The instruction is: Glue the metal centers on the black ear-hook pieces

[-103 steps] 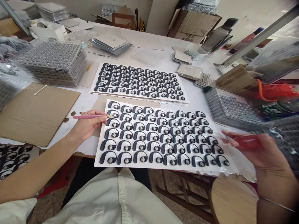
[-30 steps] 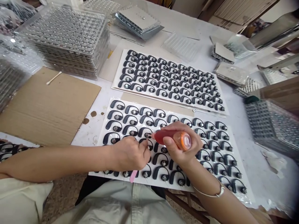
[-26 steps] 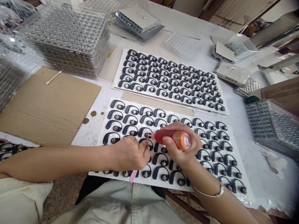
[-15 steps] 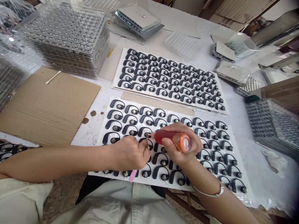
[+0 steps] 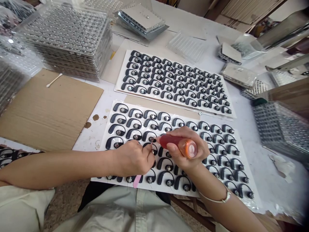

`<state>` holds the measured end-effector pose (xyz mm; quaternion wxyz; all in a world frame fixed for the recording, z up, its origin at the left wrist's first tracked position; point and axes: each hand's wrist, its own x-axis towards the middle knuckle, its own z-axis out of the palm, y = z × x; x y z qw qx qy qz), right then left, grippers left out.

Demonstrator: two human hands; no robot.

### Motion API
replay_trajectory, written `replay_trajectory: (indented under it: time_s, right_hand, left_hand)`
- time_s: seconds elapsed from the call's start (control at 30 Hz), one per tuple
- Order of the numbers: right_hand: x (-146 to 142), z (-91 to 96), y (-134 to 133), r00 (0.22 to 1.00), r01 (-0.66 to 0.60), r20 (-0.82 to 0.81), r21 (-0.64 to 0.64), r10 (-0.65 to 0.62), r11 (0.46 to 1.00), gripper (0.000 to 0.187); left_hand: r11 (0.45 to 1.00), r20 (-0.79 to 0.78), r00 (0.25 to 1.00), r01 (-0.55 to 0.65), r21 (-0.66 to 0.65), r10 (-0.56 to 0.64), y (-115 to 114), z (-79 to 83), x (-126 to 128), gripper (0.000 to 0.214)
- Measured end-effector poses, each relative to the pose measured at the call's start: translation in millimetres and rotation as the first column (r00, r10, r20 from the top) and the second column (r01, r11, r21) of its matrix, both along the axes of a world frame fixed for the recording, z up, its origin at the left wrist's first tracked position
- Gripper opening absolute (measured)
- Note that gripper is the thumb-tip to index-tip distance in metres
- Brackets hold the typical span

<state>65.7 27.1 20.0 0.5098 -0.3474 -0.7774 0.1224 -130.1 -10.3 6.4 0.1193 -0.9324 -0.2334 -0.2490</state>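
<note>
My right hand [image 5: 190, 151] is wrapped round a small red bottle [image 5: 170, 141] with an orange end, tilted so its thin tip points left. That tip is close to a black hook-shaped piece [image 5: 150, 136] with a round metallic part; I cannot tell whether they touch. My left hand [image 5: 136, 158] is closed in a pinch on what looks like pink tweezers [image 5: 136, 181]. Their flat end sticks out below the palm, and the middle is hidden by the fingers. Both hands are over a white sheet [image 5: 251, 190] bearing rows of these black pieces.
Behind lies a second white sheet [image 5: 122, 75] of similar pieces. Stacked clear trays [image 5: 72, 38] stand back left, near a cardboard piece [image 5: 48, 112] with a cotton swab [image 5: 54, 80] on it. More trays [image 5: 277, 129] stand at right, and crumpled tissue [image 5: 282, 166] lies nearby.
The view has shifted very slightly. Both hands keep nearly the same place, with the bottle tip still beside the same hook-shaped piece.
</note>
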Motion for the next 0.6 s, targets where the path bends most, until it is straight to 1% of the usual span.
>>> replay_trajectory:
  time_s: [0.1, 0.2, 0.3, 0.4, 0.6]
  right_hand:
    - [0.1, 1.3, 0.0, 1.0, 0.006, 0.003, 0.006, -0.006, 1.0, 0.026]
    - [0.7, 1.2, 0.1, 1.0, 0.013, 0.011, 0.0, -0.013, 1.0, 0.026]
    - [0.4, 1.4, 0.8, 1.0, 0.009, 0.004, 0.021, -0.009, 1.0, 0.024]
    - [0.3, 2.6, 1.4, 1.0, 0.007, 0.007, 0.036, -0.007, 0.999, 0.024]
    - [1.5, 1.7, 0.0, 1.0, 0.017, 0.012, 0.024, -0.017, 1.0, 0.025]
  left_hand:
    - [1.0, 0.017, 1.0, -0.002, 0.001, 0.002, 0.1, -0.5, 0.1, 0.012]
    - [1.0, 0.027, 1.0, -0.001, -0.004, 0.001, 0.1, -0.9, -0.2, 0.009]
    - [1.0, 0.015, 1.0, 0.005, -0.005, -0.005, -0.3, -0.9, -0.6, 0.007]
    - [1.0, 0.005, 1.0, 0.007, -0.005, -0.007, -0.5, -0.5, -0.8, 0.008]
    - [1.0, 0.014, 1.0, -0.005, 0.001, 0.005, -0.7, -0.9, 0.1, 0.011]
